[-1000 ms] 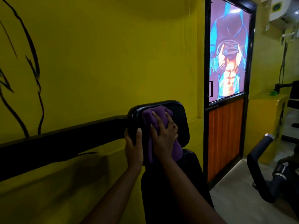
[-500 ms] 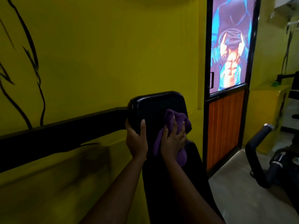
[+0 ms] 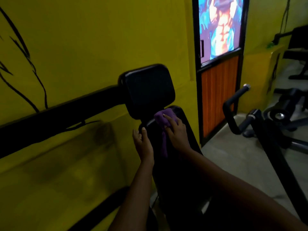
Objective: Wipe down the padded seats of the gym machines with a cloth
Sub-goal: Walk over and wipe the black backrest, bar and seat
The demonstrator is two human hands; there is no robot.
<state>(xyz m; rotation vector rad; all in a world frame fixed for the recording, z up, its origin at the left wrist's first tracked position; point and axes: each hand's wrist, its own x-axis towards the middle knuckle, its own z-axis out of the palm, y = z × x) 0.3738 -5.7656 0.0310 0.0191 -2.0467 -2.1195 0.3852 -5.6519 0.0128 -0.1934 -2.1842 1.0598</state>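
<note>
the right hand (image 3: pixel 177 133) lies palm down on a bunched purple cloth (image 3: pixel 162 120), its fingers close together and nearly straight, pressing the cloth against the top end of the long black pad (image 3: pixel 166 172). a loose tail of the cloth comes out from under the palm and trails down the face of the pad. the cloth sits just below the squarish head pad (image 3: pixel 149 90), in the gap where the two cushions meet.

the left hand (image 3: pixel 144 144) grips the left edge of the long pad a little lower down, thumb laid up the front face and the other fingers wrapped round the side, out of sight. both forearms reach in from the bottom of the view, the right one crossing over the pad.

behind the head pad a thick black bar (image 3: pixel 58 117) runs off to the left along a yellow wall (image 3: pixel 100 39) marked with thin black lines. to the right stands a black-framed door (image 3: pixel 218 97) with an orange lower panel and a bright blurred poster (image 3: pixel 220 27) above it. on the pale floor (image 3: pixel 233 160) beyond, a curved black handle (image 3: pixel 229 114) with a silver end cap rises from another machine.
</note>
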